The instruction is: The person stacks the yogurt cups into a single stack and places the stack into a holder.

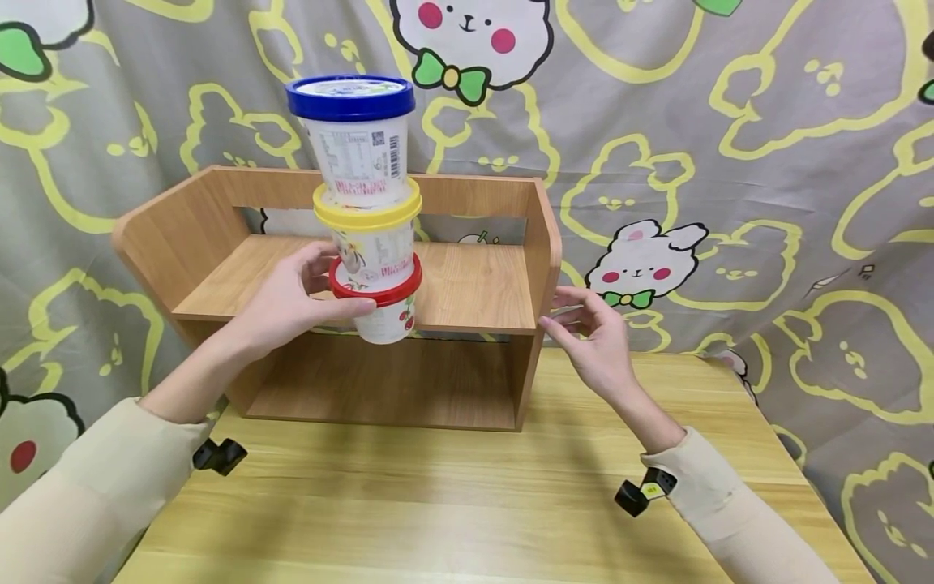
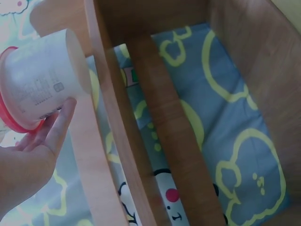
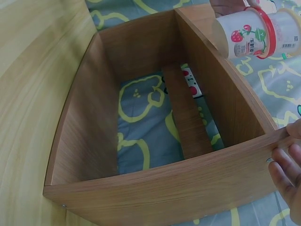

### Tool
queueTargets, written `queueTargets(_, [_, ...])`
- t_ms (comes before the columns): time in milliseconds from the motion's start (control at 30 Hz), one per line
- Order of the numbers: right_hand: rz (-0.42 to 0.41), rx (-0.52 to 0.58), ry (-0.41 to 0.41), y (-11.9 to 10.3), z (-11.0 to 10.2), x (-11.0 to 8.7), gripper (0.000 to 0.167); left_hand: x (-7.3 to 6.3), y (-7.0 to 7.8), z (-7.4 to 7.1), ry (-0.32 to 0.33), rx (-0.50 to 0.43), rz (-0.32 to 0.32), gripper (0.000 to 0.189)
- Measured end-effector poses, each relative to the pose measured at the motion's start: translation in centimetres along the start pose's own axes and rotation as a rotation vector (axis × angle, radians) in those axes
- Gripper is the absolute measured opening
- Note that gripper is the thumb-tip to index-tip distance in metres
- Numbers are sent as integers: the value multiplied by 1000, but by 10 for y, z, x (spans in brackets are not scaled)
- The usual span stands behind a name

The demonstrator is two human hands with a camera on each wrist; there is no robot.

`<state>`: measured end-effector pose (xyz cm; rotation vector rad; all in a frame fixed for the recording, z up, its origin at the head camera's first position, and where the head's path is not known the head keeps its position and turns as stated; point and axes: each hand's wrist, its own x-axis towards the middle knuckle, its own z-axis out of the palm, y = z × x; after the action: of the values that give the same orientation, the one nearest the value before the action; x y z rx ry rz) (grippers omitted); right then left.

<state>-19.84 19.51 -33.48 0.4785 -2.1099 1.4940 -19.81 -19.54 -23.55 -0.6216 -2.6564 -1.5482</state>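
Three lidded paper tubs form a stack held up in front of the wooden shelf [image 1: 474,284]. At the bottom is the red-lidded tub [image 1: 387,320] with a strawberry print, then the yellow-lidded tub [image 1: 387,253], and on top the blue-lidded tub [image 1: 357,154], leaning slightly left. My left hand [image 1: 280,300] grips the lowest tub around its red lid, thumb in front. The tub's bare underside [image 2: 77,61] shows in the left wrist view. At the shelf's right side panel, my right hand [image 1: 601,341] has its loosely bent fingers, with the thumb right at the panel's front edge.
The shelf has an upper board and a lower compartment [image 1: 387,381], with gaps in its back. It stands on a light wooden table [image 1: 438,487]. A patterned grey curtain [image 1: 657,122] hangs behind and to the sides. A small black device [image 1: 642,491] sits on each wrist.
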Motion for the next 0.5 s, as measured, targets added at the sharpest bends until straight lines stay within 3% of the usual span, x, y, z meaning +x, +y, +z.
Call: queueTargets(500, [3,-6,-1,1,0,0,38,17,-12,-5,41,24,-67,74])
